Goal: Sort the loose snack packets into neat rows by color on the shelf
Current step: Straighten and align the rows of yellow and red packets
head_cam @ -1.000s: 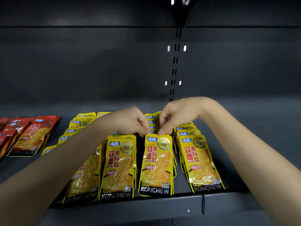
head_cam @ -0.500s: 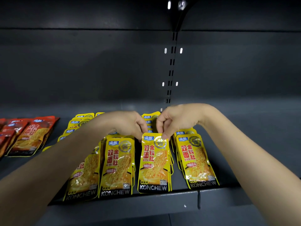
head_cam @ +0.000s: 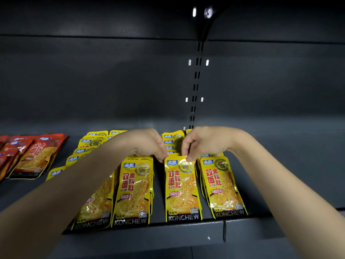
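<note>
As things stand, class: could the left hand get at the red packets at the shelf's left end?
Probably yes: the left hand holds the yellow packet, but only bare shelf separates it from the red packets.

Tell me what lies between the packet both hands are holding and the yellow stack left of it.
Only a bare strip of dark shelf separates the held packet from that stack, in the head view.

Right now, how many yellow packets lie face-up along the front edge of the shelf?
4: the packet half under the left forearm, the next packet, the packet both hands pinch, and the rightmost packet. More yellow ones lie stacked beneath and behind.
</note>
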### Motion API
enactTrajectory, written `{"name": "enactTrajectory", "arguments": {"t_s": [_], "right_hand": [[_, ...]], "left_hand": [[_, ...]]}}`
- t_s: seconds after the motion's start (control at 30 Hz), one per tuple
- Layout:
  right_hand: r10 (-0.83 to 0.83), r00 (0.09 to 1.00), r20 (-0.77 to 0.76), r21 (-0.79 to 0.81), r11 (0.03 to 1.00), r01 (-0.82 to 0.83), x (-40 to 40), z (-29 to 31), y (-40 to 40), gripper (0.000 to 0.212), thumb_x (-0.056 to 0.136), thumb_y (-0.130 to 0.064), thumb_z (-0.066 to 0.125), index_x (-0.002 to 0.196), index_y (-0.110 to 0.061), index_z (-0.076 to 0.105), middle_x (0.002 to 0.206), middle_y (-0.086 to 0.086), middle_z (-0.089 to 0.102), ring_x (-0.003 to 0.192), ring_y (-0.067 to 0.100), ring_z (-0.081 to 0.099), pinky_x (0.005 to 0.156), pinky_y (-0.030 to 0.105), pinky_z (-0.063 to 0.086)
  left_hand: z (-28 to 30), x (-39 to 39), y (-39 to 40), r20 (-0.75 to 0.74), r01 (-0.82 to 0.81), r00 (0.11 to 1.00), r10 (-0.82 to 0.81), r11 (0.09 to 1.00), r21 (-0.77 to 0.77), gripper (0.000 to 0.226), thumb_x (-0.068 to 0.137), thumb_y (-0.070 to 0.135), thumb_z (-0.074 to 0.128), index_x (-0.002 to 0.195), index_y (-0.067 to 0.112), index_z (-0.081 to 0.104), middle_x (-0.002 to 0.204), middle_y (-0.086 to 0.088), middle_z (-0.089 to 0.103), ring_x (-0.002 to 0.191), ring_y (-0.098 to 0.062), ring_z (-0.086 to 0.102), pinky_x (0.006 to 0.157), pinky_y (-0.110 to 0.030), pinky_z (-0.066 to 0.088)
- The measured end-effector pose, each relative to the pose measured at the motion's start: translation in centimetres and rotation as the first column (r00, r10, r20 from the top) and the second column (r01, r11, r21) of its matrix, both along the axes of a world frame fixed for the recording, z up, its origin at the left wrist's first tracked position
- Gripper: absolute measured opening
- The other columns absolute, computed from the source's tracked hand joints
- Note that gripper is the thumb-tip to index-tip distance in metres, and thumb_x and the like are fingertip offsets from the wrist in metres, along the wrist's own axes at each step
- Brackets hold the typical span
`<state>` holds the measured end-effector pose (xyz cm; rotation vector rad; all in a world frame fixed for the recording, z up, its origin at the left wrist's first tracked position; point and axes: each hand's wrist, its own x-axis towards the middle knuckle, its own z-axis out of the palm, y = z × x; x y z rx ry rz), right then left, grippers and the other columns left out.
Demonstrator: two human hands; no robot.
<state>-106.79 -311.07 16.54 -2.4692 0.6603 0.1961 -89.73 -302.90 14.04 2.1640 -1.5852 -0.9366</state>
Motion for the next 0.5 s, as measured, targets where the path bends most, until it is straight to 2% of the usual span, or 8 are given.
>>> {"name": "enactTrajectory", "arguments": {"t_s": [0.07,0.2,0.27,0.37,0.43,0.5], "right_hand": [[0.004,1.000,-0.010,0.006,1.000,-0.004,0.07,-0.08,-0.01,0.017,0.083,-0.014,0.070,0.076,-0.028,0.064,0.059,-0.018,0.062,0.053,-0.009,0.054,0.051,0.004,0.036],[0.005,1.000,-0.001,0.012,1.000,-0.005,0.15,-0.13,-0.05,0.017,0.083,-0.015,0.071,0.078,-0.029,0.065,0.072,-0.012,0.065,0.074,0.003,0.060,0.073,0.019,0.045],[0.002,1.000,-0.002,0.000,1.000,-0.002,0.19,-0.14,-0.04,0.014,0.083,-0.015,0.071,0.080,-0.028,0.066,0.073,-0.011,0.065,0.077,0.006,0.060,0.072,0.021,0.045],[-0.006,1.000,-0.024,-0.017,1.000,0.006,0.23,-0.21,0.03,0.009,0.083,-0.016,0.071,0.085,-0.024,0.067,0.070,-0.013,0.063,0.067,0.001,0.057,0.061,0.012,0.042],[-0.010,0.999,-0.030,-0.023,1.000,0.009,0.22,-0.26,-0.01,0.008,0.083,-0.016,0.071,0.086,-0.023,0.067,0.070,-0.012,0.063,0.064,0.000,0.056,0.058,0.008,0.042],[-0.014,0.999,-0.036,-0.018,1.000,0.014,0.19,-0.37,-0.12,0.008,0.083,-0.017,0.071,0.087,-0.023,0.067,0.071,-0.011,0.064,0.065,0.000,0.056,0.064,0.012,0.043]], "left_hand": [[-0.19,0.07,-0.09,-0.017,-0.016,1.000,0.016,1.000,0.012,0.014,0.082,0.014,0.072,0.069,0.020,0.070,0.056,0.009,0.069,0.077,-0.020,0.057,0.076,-0.032,0.041],[-0.10,0.25,-0.20,-0.074,-0.047,0.996,0.048,0.999,0.018,0.014,0.080,0.013,0.073,0.067,0.019,0.070,0.058,0.007,0.070,0.080,-0.025,0.050,0.071,-0.033,0.036],[0.02,0.23,-0.24,-0.075,-0.052,0.996,0.054,0.998,0.024,0.013,0.080,0.015,0.074,0.068,0.019,0.070,0.057,0.009,0.069,0.080,-0.024,0.047,0.060,-0.028,0.033],[0.04,0.20,-0.38,-0.085,-0.053,0.995,0.055,0.998,0.023,0.011,0.080,0.016,0.074,0.069,0.018,0.070,0.056,0.009,0.069,0.077,-0.024,0.046,0.053,-0.024,0.029],[0.04,0.16,-0.39,-0.067,-0.057,0.996,0.059,0.998,0.026,0.010,0.079,0.018,0.075,0.071,0.019,0.070,0.057,0.010,0.069,0.064,-0.019,0.044,0.046,-0.020,0.026],[0.08,0.15,-0.39,-0.056,-0.061,0.997,0.062,0.998,0.024,0.009,0.079,0.019,0.075,0.072,0.019,0.071,0.058,0.009,0.069,0.054,-0.014,0.040,0.041,-0.018,0.024]]}}
